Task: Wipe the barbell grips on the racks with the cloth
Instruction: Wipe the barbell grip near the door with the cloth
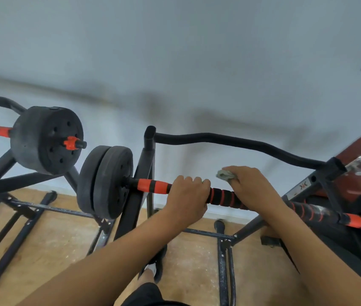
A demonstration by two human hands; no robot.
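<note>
A barbell lies across a black rack [147,155], its black-and-orange foam grip [222,196] running from the left weight plates [105,181] toward the right. My left hand [188,195] grips the bar just right of the orange collar. My right hand [251,186] wraps round the grip further right and holds a crumpled grey cloth [225,174] against it; most of the cloth is hidden under the fingers. The bar's right end [360,223] shows another orange section.
A second barbell with black plates [47,140] rests on a neighbouring rack at the left. A curved black bar [236,144] spans the rack's top behind my hands. The rack's base rails [223,250] cross the wooden floor, with my foot [153,269] below. A white wall stands behind.
</note>
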